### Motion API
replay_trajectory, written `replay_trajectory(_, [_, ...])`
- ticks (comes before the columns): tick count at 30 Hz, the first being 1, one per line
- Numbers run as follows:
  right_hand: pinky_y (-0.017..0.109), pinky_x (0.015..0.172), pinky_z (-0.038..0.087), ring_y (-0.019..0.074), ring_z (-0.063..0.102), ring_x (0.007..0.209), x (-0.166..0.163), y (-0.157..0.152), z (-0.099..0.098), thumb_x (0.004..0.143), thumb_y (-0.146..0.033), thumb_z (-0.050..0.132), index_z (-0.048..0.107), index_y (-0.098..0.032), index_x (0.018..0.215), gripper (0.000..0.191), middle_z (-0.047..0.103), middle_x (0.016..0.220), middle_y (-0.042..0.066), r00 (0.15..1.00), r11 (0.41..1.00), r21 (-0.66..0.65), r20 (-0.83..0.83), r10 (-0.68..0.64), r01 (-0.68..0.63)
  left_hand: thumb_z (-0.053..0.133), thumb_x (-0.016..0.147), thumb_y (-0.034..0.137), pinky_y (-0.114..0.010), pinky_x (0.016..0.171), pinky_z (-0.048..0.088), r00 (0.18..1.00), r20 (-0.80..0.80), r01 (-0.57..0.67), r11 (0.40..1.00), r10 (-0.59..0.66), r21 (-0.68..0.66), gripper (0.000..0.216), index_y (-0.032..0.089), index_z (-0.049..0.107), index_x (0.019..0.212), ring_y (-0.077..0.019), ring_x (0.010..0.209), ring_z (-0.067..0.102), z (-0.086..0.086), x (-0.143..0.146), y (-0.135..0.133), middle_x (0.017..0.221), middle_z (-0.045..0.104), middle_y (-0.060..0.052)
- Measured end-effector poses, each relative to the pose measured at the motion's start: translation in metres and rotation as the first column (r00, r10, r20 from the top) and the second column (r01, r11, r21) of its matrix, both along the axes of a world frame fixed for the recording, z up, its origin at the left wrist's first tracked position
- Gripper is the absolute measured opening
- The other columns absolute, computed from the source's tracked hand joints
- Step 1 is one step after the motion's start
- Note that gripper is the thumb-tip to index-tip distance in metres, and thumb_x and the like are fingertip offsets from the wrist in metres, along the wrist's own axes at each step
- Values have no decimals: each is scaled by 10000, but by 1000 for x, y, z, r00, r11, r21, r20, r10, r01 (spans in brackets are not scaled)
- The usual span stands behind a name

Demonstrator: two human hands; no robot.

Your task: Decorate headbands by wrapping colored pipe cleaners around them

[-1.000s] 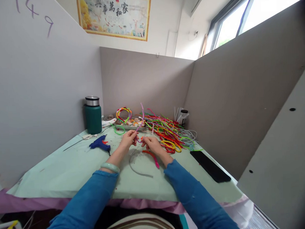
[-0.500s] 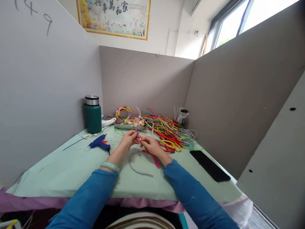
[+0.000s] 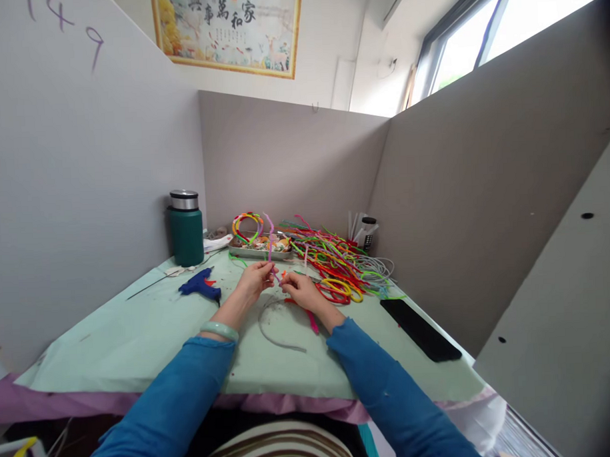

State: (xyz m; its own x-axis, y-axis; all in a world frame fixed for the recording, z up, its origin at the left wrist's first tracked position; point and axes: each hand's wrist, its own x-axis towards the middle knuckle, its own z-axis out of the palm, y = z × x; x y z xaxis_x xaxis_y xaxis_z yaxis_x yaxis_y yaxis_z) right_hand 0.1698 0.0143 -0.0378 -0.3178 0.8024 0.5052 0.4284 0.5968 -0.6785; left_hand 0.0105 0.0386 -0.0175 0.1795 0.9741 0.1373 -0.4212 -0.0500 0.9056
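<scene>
My left hand (image 3: 257, 279) pinches a purple pipe cleaner (image 3: 270, 238), whose long end sticks up above the fingers. Close by on the right, my right hand (image 3: 300, 287) has its fingertips pressed together at the pipe cleaner's lower end; the exact grip is too small to make out fully. Something small and orange shows by the right fingertips. Below the hands a thin grey curved strip (image 3: 279, 343) lies on the cloth. A red and pink pipe cleaner piece (image 3: 313, 321) lies partly under my right wrist.
A blue glue gun (image 3: 201, 284) and a green flask (image 3: 185, 229) stand left. Behind are a metal tray (image 3: 260, 253) of small pieces and a colourful ring (image 3: 247, 220). Many pipe cleaners (image 3: 330, 254) are heaped right, near a black phone-like slab (image 3: 419, 330). Grey partitions surround the table.
The purple pipe cleaner's upper end has swung left. My left hand has shifted slightly left, widening the gap between the hands. My right hand has hardly moved.
</scene>
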Motion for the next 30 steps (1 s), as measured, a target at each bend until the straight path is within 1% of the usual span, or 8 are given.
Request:
replay_trajectory(4, [221, 633, 377, 119, 523, 673, 3, -2, 1, 765, -181, 484, 589, -165, 778, 107, 608, 735, -5, 995, 998, 25, 82, -62, 60, 681, 689, 230, -199, 406, 410, 997, 19, -77, 996, 76, 34, 167, 109, 573, 726, -51, 429, 469, -2, -3, 5, 661, 594, -19])
replay_trajectory(7, [224, 645, 379, 124, 535, 691, 4, -3, 3, 771, -187, 491, 599, -165, 794, 113, 623, 755, 2, 990, 997, 18, 111, -82, 80, 680, 683, 224, -196, 411, 403, 992, 65, -110, 993, 107, 34, 175, 122, 546, 730, -50, 425, 466, -1, -3, 4, 638, 589, -6])
replay_trajectory(12, [219, 624, 370, 126, 536, 682, 2, -2, 4, 789, -197, 483, 599, -171, 794, 119, 624, 744, 3, 982, 996, 22, 166, -88, 86, 659, 693, 198, -179, 362, 325, 989, 142, -56, 997, 48, 57, 187, 169, 488, 764, -30, 334, 327, 2, -2, 0, 504, 481, 78])
replay_trajectory(16, [223, 640, 364, 136, 544, 716, 5, 0, 2, 796, -185, 477, 604, -182, 812, 128, 642, 784, 11, 954, 985, 74, 245, -170, 157, 644, 709, 197, -183, 373, 338, 987, 148, -80, 995, 70, 62, 164, 154, 487, 734, -30, 365, 367, 1, -3, 2, 577, 531, 43])
replay_trajectory(22, [240, 663, 355, 156, 562, 772, 14, 4, -1, 812, -194, 470, 615, -186, 846, 149, 664, 853, 40, 874, 946, 142, 362, -325, 292, 628, 723, 181, -191, 387, 365, 976, 169, -148, 989, 140, 31, 131, 142, 506, 747, -40, 410, 413, 1, -6, 6, 655, 574, 7])
replay_trajectory(30, [254, 679, 349, 174, 569, 808, 17, 1, 4, 825, -218, 452, 623, -194, 884, 183, 670, 879, 50, 812, 916, 169, 424, -402, 365, 660, 699, 219, -188, 398, 379, 963, 185, -204, 979, 196, 23, 176, 150, 514, 770, -36, 420, 431, 5, -8, 4, 718, 612, -4])
